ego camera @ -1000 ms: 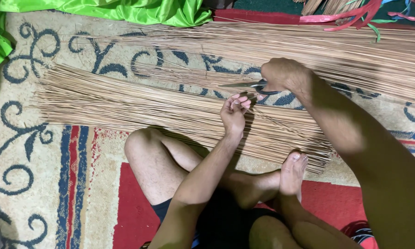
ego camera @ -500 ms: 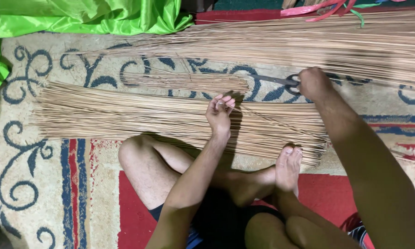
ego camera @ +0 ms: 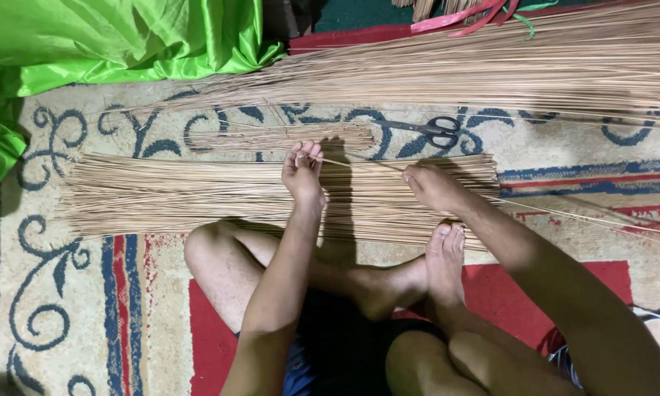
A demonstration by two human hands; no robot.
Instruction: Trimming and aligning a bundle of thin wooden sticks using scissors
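At far left, well clear of both hands, a green cloth (ego camera: 117, 37) lies bunched on the patterned carpet (ego camera: 51, 315). A flat bundle of thin sticks (ego camera: 183, 196) lies crosswise in front of the seated person, its left end well out from the fingers, its length passing beneath both hands; this orientation appears to keep every stick within reach of either hand. The left hand (ego camera: 303, 174) rests on the bundle with its fingers (ego camera: 305, 151) drawn narrow, pinching one end of a single stick (ego camera: 359, 165), which is raised slightly from the bundle. The stick runs rightward to the right hand (ego camera: 434, 188), whose fingers are closed on it; beyond them a thin stick trails off to the right. Holding the stick at two points probably keeps it separated from the rest. Just beyond the fingers, a shorter small bundle (ego camera: 286, 137) lies on the carpet, and scissors (ego camera: 425, 129) lie near it, apart from both hands. Farther off, a long loose pile (ego camera: 528, 70) of sticks spans the carpet.
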